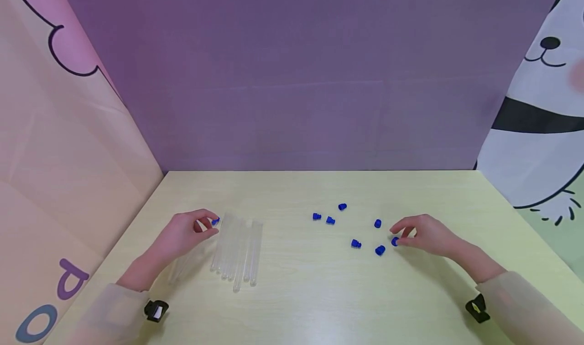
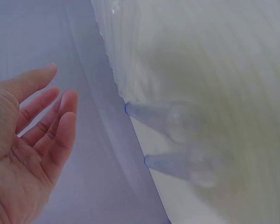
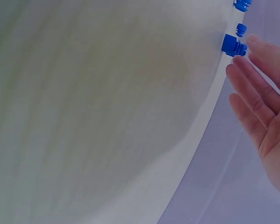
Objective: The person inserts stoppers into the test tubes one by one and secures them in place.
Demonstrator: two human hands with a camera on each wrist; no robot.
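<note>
In the head view my left hand (image 1: 193, 228) is over the left of the table, fingers loosely bent with a gap to the thumb. A small blue stopper (image 1: 215, 221) shows right at its fingertips. The left wrist view shows that hand (image 2: 35, 135) with nothing between its fingers, beside two clear tubes (image 2: 151, 114) with blue at their far ends. My right hand (image 1: 424, 235) reaches low over the table at the right, thumb and fingers apart around a blue stopper (image 1: 394, 241), partly hidden by the thumb. In the right wrist view its fingertips are close to the ribbed stopper (image 3: 231, 45).
Several clear, round-bottomed tubes (image 1: 239, 254) lie side by side right of my left hand. More blue stoppers (image 1: 356, 243) are scattered between the tubes and my right hand. A purple cloth (image 1: 296, 81) hangs behind the pale wooden table (image 1: 292, 304).
</note>
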